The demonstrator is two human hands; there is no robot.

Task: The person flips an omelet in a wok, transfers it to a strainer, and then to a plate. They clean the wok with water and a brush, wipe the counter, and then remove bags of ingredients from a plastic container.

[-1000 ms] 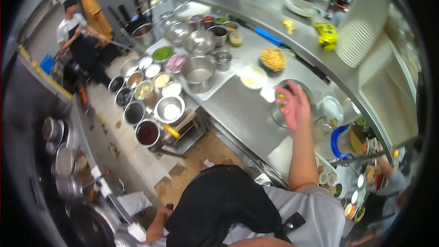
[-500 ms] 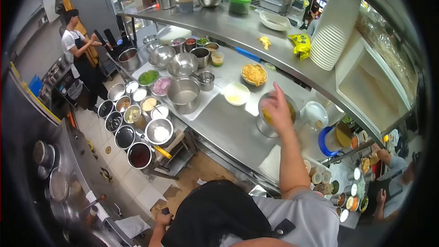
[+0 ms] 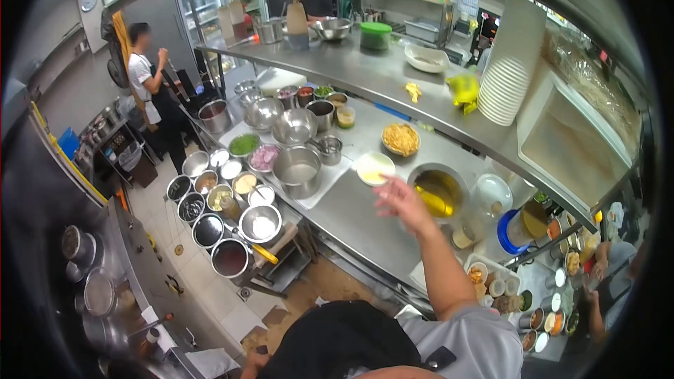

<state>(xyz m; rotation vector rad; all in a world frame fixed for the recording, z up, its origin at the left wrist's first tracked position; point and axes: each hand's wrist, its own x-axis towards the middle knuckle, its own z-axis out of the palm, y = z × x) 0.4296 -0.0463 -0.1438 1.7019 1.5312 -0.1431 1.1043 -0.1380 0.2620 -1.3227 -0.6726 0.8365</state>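
Note:
My right hand hovers over the steel counter, empty, with its fingers apart. Its fingertips lie just below a white bowl with a pale yellow content. Right behind the hand stands a metal pot of yellow liquid. A bowl heaped with golden fried-looking bits sits farther back. Down at the lower edge, my left hand is closed around a small dark thing, mostly hidden by the black apron.
Steel bowls and a large pot fill the counter's left part. Several containers crowd a low stand. Overhead runs a shelf with stacked white tubs. One person stands at left; another works at right.
My right hand has moved left, from above the pot to beside the white bowl, uncovering the yellow liquid. My left hand sits lower in view. The person at left has raised a hand.

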